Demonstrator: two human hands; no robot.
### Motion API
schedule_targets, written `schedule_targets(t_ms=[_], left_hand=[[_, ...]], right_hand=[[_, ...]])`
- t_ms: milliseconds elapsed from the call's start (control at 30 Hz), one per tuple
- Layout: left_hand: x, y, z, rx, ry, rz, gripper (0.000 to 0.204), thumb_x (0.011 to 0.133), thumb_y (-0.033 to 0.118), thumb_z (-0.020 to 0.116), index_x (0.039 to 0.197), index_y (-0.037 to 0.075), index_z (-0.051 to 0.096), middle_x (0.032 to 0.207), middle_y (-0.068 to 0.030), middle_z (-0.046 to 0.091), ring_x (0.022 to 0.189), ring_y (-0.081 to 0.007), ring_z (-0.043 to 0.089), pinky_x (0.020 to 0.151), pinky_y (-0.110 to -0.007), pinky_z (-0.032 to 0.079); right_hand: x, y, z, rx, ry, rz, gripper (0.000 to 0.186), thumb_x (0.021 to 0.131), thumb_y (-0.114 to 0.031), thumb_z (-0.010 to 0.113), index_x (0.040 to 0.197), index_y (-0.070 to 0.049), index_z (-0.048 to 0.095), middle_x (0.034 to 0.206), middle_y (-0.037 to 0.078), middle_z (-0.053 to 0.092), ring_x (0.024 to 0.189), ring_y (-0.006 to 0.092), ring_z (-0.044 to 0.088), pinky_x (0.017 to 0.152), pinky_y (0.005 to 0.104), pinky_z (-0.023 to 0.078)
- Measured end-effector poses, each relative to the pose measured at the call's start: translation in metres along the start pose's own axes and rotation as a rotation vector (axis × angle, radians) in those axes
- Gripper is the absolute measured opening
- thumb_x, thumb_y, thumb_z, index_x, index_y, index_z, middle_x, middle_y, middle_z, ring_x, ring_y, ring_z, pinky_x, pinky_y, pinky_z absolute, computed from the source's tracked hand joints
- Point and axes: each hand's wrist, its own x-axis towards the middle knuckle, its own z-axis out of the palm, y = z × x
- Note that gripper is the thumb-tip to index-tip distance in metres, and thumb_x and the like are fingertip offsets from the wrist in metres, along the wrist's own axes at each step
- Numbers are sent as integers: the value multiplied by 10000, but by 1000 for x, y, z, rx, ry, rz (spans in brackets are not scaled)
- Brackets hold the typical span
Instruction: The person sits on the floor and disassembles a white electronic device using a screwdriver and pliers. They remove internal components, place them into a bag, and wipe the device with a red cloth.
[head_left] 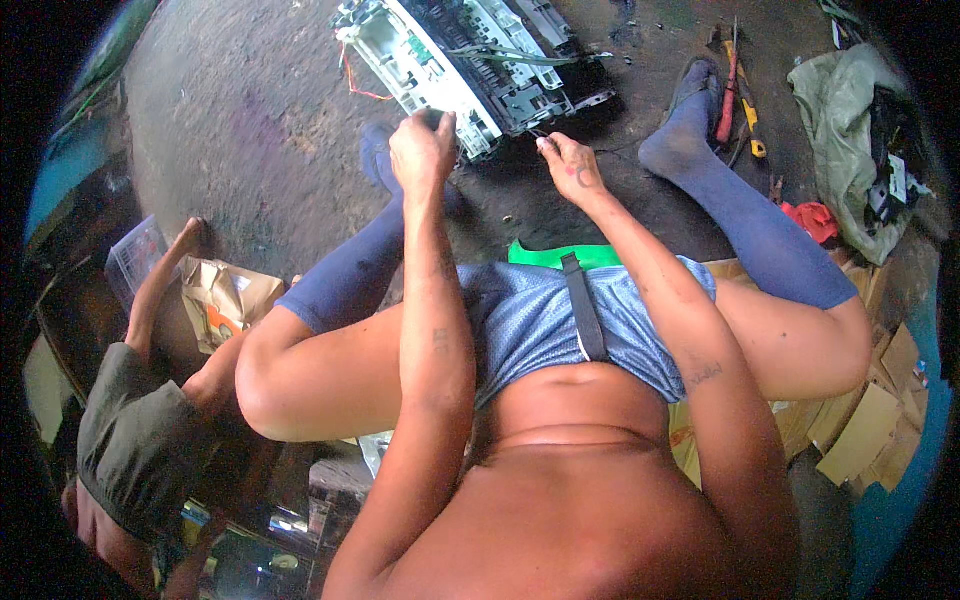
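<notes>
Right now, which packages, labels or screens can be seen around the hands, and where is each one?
Brown paper package: on the floor at left, beside another person's arm, crumpled, with an orange patch.
Clear plastic box: far left, behind that package, gridded.
Flat cardboard pieces: lower right, tan.
Small white label: far right, on dark parts in a green bag.
No screen shows.

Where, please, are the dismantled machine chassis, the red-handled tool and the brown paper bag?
Dismantled machine chassis (455, 62), head view, pale plastic frame.
Red-handled tool (729, 95), head view, mid-handle.
Brown paper bag (228, 300), head view, front face.
</notes>
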Motion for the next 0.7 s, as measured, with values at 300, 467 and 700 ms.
schedule_targets(t_ms=[300,467,700], left_hand=[[11,10,59,23,123,222,677,738,250,885,1339,97,614,1288,-218,608,1206,-408,599,1009,-467,508],[4,7,55,35,81,295,794,664,98,887,1388,116,561,1355,-194,536,1255,-393,571,1037,-467,503],[9,-8,59,-16,133,365,835,608,106,943,1363,151,591,1355,-191,568,1264,-404,562,1052,-471,482]], right_hand=[[-10,-6,-31,0,-31,-139,280,991,-326,616,983,-62,708,898,203,721,877,412,702,765,505,539],[-20,-23,-17,-332,-200,-75,253,956,-323,633,1009,-100,739,935,180,741,898,394,716,823,514,568],[-11,-34,-42,-371,-262,-190,226,956,-301,609,981,-114,732,955,154,743,906,390,716,832,524,567]])
